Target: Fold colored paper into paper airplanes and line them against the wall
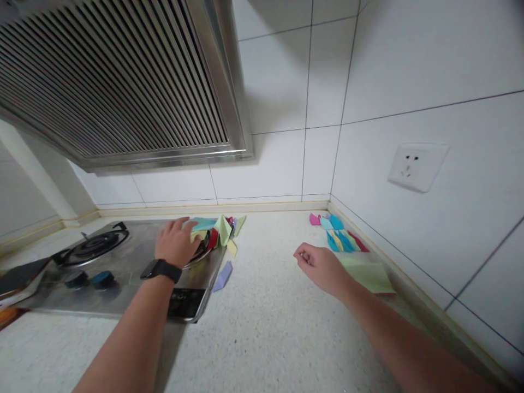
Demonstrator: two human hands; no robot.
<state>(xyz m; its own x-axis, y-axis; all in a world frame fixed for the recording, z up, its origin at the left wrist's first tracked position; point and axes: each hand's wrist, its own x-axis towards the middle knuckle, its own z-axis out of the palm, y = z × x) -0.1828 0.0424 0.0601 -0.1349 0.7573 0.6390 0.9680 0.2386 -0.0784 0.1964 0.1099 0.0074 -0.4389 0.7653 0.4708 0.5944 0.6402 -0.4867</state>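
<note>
My left hand (178,243), with a black watch (161,269) on its wrist, reaches over the right burner of the gas stove. Its fingers are apart at a loose pile of folded coloured papers (223,229); the fingertips are partly hidden among them. My right hand (321,267) hovers above the counter with its fingers curled in, and no object shows in it. Just beyond it lie rows of blue, yellow and red folded papers (346,241). A pale green sheet of paper (370,275) lies beside my right wrist, partly covered by the arm.
A purple folded paper (223,276) lies at the stove's right edge. The stove (135,273) has two knobs and a left burner (96,245). Above it hangs a range hood (164,158). The speckled counter (262,327) meets tiled walls; a socket (417,166) is on the right wall.
</note>
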